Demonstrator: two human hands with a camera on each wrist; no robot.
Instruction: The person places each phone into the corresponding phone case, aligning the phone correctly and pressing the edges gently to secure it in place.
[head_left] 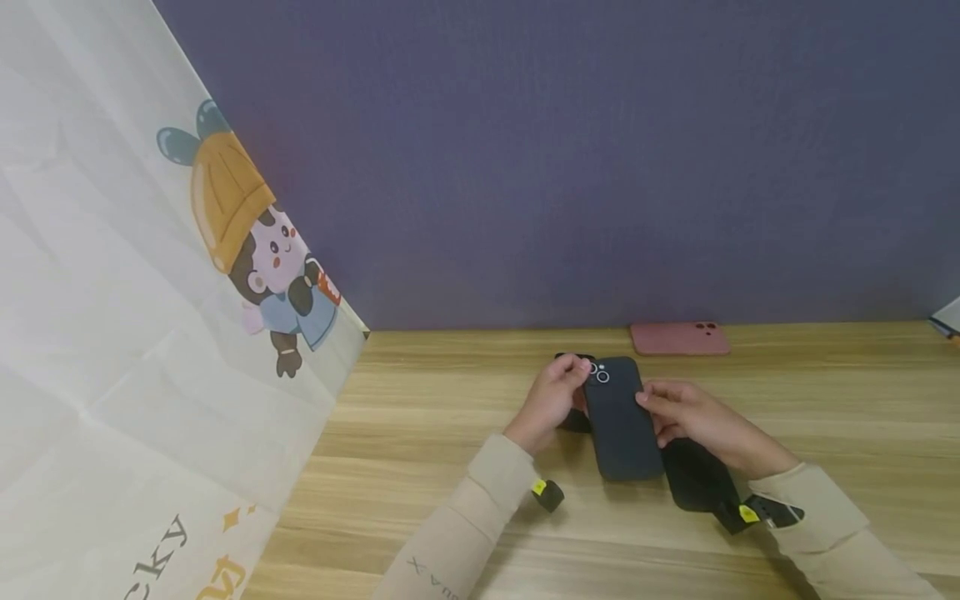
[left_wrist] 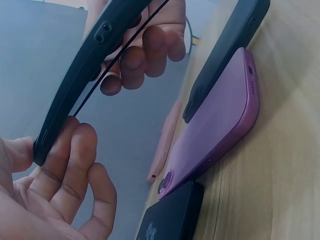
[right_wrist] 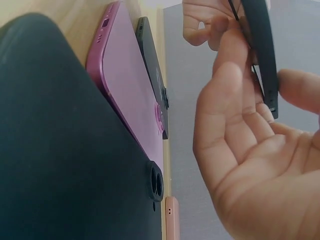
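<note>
Both hands hold a dark phone case (head_left: 624, 425), its back with two ringed camera lenses turned up in the head view. My left hand (head_left: 551, 398) pinches its upper left edge by the lenses; my right hand (head_left: 697, 421) pinches the right edge. Side-on, a thin black-edged strip (left_wrist: 120, 57) runs at an angle beneath the case; its kind cannot be told. Below lie a black phone (left_wrist: 172, 215), a purple phone (left_wrist: 215, 117) and another dark case (right_wrist: 75, 135). The held case hides the purple phone from the head view.
A pink case (head_left: 678, 339) lies at the back of the wooden table (head_left: 420, 417), against the dark wall panel (head_left: 562, 167). A white printed sheet (head_left: 187, 400) covers the left side. A pale object (head_left: 948, 317) shows at the right edge.
</note>
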